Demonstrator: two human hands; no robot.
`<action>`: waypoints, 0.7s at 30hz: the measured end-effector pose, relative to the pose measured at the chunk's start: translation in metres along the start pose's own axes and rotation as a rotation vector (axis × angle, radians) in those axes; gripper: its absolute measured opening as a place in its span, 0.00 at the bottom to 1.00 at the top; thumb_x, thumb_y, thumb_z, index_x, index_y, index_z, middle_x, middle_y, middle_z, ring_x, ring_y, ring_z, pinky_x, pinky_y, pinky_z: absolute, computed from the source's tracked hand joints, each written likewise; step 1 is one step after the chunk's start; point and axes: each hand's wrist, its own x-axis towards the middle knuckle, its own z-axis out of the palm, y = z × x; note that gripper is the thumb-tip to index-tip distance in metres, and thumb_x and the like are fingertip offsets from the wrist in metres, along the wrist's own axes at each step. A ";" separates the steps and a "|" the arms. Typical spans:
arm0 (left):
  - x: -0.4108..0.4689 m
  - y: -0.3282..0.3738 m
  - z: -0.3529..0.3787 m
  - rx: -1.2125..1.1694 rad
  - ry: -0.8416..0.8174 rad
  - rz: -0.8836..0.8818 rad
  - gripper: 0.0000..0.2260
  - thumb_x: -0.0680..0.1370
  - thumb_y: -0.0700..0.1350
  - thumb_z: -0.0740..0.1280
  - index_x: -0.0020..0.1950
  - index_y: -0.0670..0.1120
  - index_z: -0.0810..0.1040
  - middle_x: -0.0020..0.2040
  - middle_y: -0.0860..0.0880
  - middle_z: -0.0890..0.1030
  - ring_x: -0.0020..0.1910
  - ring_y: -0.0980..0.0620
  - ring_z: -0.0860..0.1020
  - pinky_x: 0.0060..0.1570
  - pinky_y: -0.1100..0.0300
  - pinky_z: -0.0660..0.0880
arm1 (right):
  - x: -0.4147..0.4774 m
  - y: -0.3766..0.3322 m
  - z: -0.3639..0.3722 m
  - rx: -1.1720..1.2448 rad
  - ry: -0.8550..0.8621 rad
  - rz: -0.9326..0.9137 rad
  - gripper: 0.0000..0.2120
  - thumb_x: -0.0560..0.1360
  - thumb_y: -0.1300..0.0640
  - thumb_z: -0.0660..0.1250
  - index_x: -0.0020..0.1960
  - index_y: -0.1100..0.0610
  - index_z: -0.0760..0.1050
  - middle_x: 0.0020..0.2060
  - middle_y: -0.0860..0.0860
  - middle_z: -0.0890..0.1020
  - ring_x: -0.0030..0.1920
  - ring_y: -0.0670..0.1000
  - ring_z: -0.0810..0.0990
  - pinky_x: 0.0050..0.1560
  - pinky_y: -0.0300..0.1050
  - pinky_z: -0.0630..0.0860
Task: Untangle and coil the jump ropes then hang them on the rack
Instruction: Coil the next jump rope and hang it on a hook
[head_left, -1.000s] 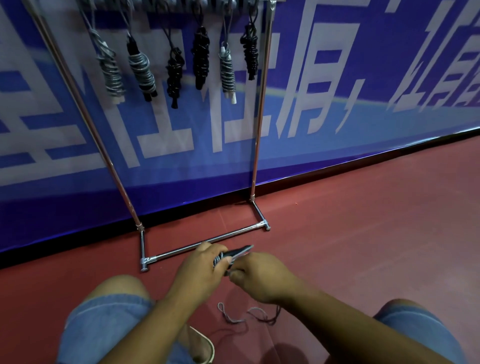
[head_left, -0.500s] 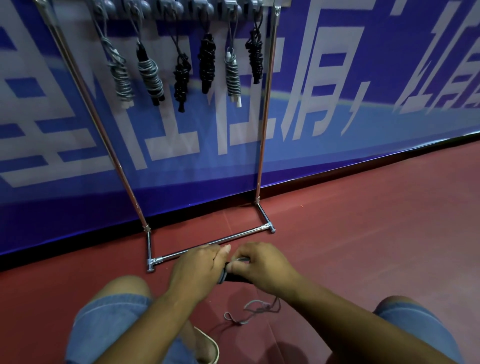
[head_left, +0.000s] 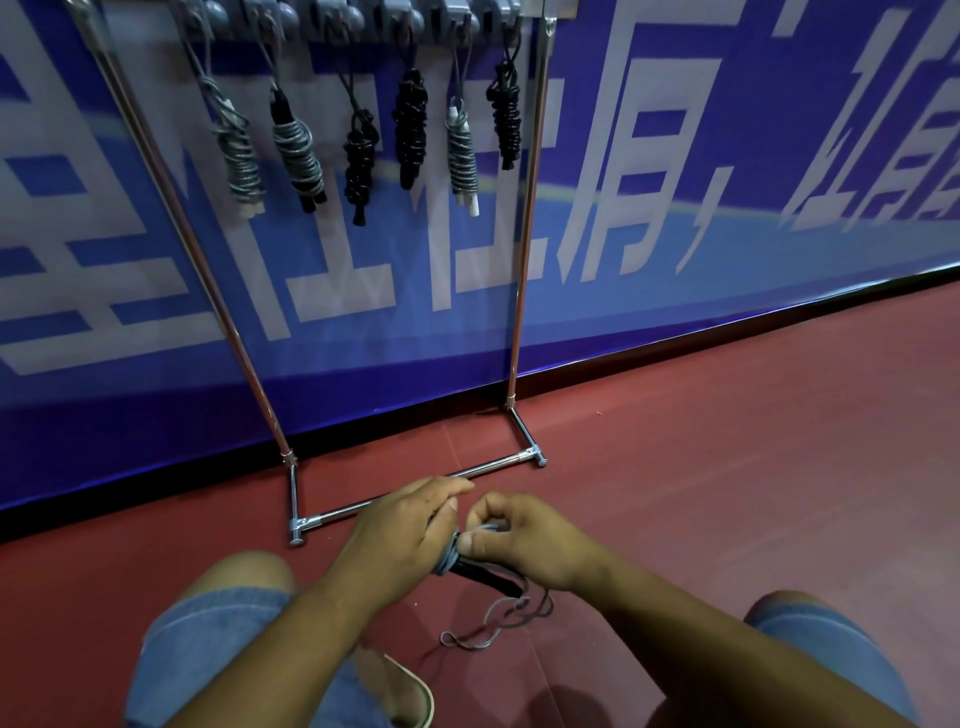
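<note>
We see both hands meeting low over the red floor (head_left: 727, 493), just in front of the base bar of the rack (head_left: 523, 260), which stands at the floor's far edge against a blue banner (head_left: 675, 156) printed with large white characters. The left hand (head_left: 400, 540) is curled round the upper end of a jump rope (head_left: 480, 571), whose black handles point down and to the right out of the fist, with grey cord wound round them just below the fingers. The right hand (head_left: 524, 545) touches the left and pinches a turn of the same cord between thumb and forefinger; its other fingers are curled in. From the lower end of the handles a loose tail of cord (head_left: 493, 623) trails onto the floor in a few slack loops between our knees. Up on the rack six coiled ropes (head_left: 410, 130) hang side by side from the top rail, three grey and three black, each wrapped into a tight bundle. Blue denim shorts (head_left: 208, 639) cover both knees, and a pale sandal (head_left: 413, 696) shows near the floor's near edge.
</note>
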 end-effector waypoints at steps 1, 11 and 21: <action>0.000 -0.001 0.001 -0.004 0.008 0.004 0.21 0.79 0.57 0.55 0.66 0.55 0.81 0.59 0.58 0.82 0.57 0.59 0.80 0.54 0.74 0.68 | 0.000 0.001 0.001 0.005 0.009 0.001 0.06 0.75 0.54 0.75 0.43 0.53 0.79 0.36 0.46 0.80 0.37 0.43 0.76 0.41 0.41 0.74; 0.000 -0.001 0.008 0.008 0.069 -0.012 0.22 0.80 0.57 0.57 0.65 0.51 0.83 0.59 0.53 0.85 0.58 0.57 0.81 0.57 0.70 0.69 | -0.001 0.004 0.004 0.032 0.068 0.001 0.10 0.75 0.51 0.75 0.43 0.58 0.81 0.33 0.45 0.79 0.34 0.43 0.74 0.38 0.41 0.72; -0.006 -0.007 0.012 -0.079 -0.065 -0.024 0.21 0.78 0.70 0.57 0.38 0.58 0.78 0.31 0.52 0.79 0.32 0.53 0.78 0.37 0.52 0.74 | -0.005 -0.002 -0.005 0.241 -0.147 0.160 0.14 0.77 0.56 0.72 0.34 0.51 0.74 0.29 0.47 0.70 0.29 0.45 0.65 0.32 0.41 0.63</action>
